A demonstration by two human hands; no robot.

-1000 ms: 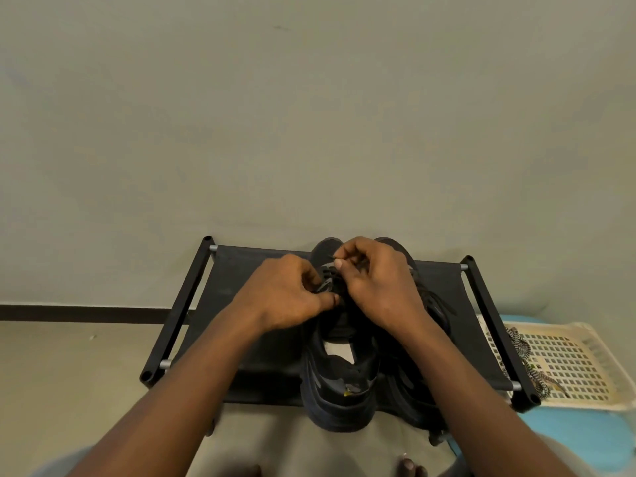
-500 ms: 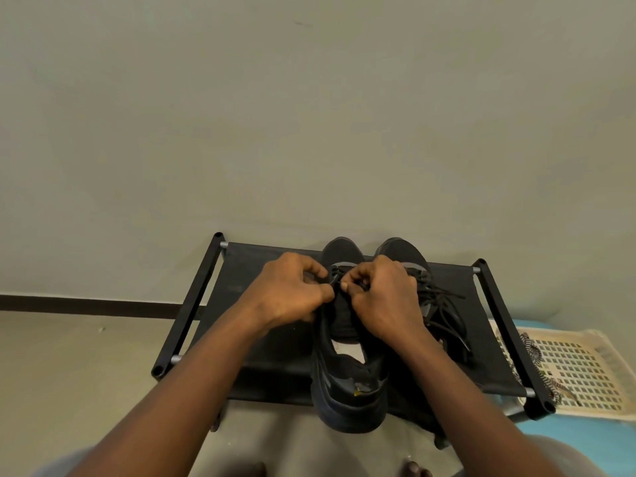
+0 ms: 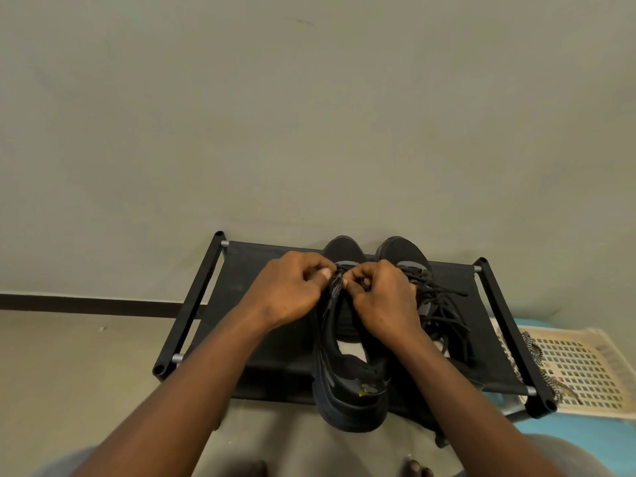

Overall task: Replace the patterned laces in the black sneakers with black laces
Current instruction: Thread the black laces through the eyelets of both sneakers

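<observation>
A black lace (image 3: 340, 269) is pinched between the left hand (image 3: 292, 292) and the right hand (image 3: 382, 299), above a sneaker (image 3: 347, 404) on a rack (image 3: 280, 368).

**Shoe rack shelf** (image 3: 268, 342): black woven cloth, matt, stretched flat.
**Rack side bars** (image 3: 191, 301): black plastic, smooth, with a faint sheen.
**Rack cross tubes** (image 3: 224, 243): bare silver metal at the ends, smooth.
**Left sneaker** (image 3: 347, 404): black matt textile upper with smoother grey overlays and a thick, matt, rubbery-looking sole.
**Right sneaker** (image 3: 402, 251): black matt textile toe.
**Black laces** (image 3: 444, 304): woven cord, matt.
**Patterned laces** (image 3: 533, 349): black-and-white woven cord, matt.
**Basket** (image 3: 585, 366): cream plastic with a perforated grid, smooth, slightly glossy.
**Wall** (image 3: 309, 115): painted, matt, faintly uneven.
**Floor** (image 3: 69, 366): pale, smooth, matt.
**Skirting strip** (image 3: 86, 301): dark, smooth.
**Surface under the basket** (image 3: 592, 438): blue, smooth; the material cannot be told.
</observation>
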